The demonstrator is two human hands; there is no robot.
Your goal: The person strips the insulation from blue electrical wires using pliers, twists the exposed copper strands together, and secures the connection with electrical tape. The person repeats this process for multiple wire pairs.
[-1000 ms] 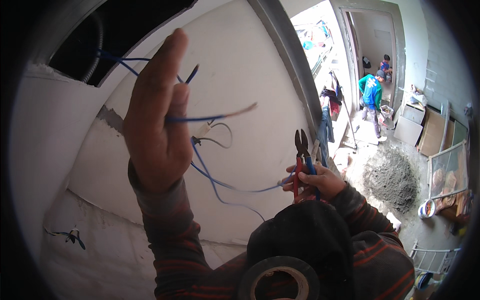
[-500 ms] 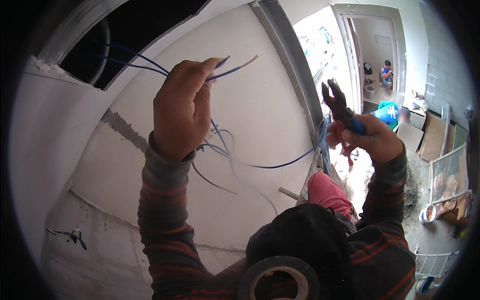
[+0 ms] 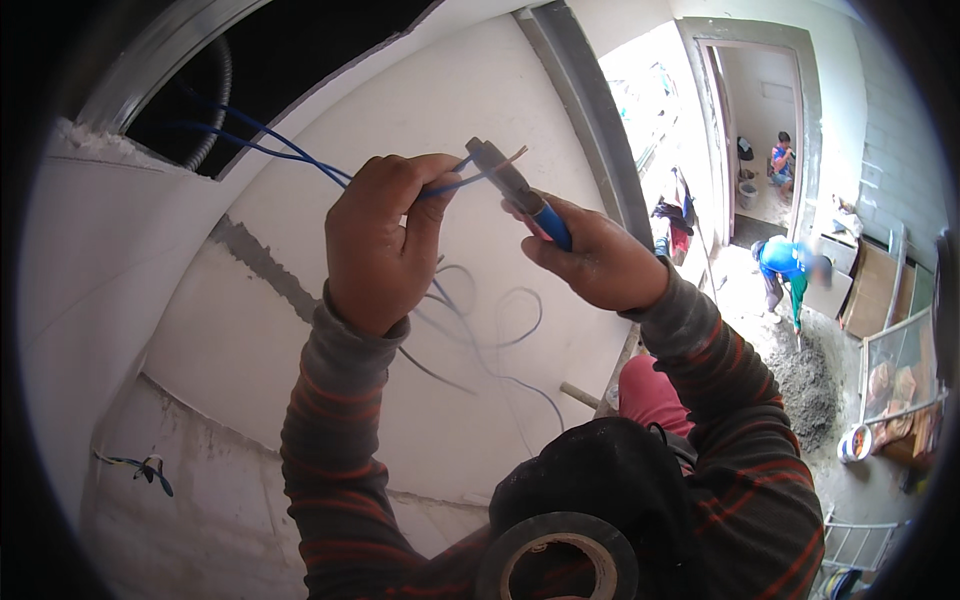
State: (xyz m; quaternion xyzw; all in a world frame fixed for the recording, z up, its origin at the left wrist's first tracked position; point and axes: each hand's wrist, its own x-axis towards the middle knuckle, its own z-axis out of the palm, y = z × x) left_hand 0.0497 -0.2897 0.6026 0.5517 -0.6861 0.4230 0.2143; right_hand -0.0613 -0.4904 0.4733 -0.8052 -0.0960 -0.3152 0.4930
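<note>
Two blue wires run from a dark opening with grey flexible conduit to my left hand, which pinches them near their ends, one showing bare copper. My right hand grips blue-handled cutting pliers, whose jaws are at the wire ends just right of my left fingers; whether they are closed on a wire I cannot tell. More loose wires hang behind both hands, partly blurred. A tape roll is at the bottom, against black cloth.
A steel beam borders the pale panel. At right, one co-worker bends over a grey sand pile, another sits beyond a doorway. A bucket and framed glass stand nearby. Capped wires hang lower left.
My right hand has risen leftward, bringing the pliers to the wire ends. My left hand now pinches the wires with curled fingers. The co-worker in blue has bent over the pile.
</note>
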